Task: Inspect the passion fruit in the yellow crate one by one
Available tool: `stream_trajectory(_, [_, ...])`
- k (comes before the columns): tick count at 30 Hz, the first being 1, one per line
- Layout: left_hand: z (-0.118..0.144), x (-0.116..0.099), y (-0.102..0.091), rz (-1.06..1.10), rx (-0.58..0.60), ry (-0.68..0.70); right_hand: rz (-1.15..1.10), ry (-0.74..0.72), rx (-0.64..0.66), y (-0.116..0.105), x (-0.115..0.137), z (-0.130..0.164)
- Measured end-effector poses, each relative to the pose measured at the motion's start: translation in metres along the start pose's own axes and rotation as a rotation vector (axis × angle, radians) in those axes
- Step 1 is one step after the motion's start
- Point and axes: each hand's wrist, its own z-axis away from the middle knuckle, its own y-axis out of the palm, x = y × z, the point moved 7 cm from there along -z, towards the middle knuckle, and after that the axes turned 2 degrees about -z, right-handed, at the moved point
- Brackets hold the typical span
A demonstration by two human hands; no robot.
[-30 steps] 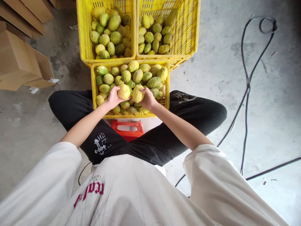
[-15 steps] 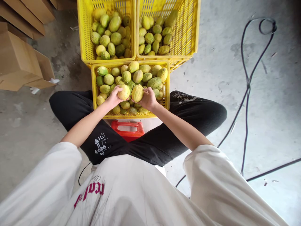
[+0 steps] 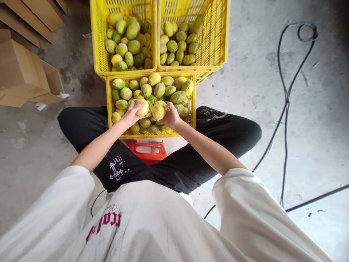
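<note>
I see left hand (image 3: 130,114) cupping one yellow fruit (image 3: 143,108), right hand (image 3: 170,115) clasping another fruit (image 3: 159,110), side by side above the near crate (image 3: 108,98).

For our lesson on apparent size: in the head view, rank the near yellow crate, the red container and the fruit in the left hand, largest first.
1. near yellow crate
2. red container, though partly hidden by the crate
3. fruit in the left hand
</note>
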Motion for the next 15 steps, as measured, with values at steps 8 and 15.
stream_trajectory(8, [-0.012, 0.008, -0.005, 0.014, 0.051, -0.032, -0.011, -0.038, -0.014, -0.007, 0.001, -0.004])
stream_trajectory(15, [-0.020, 0.005, -0.012, 0.069, 0.018, 0.002, -0.032, -0.023, 0.029, -0.001, -0.001, -0.006])
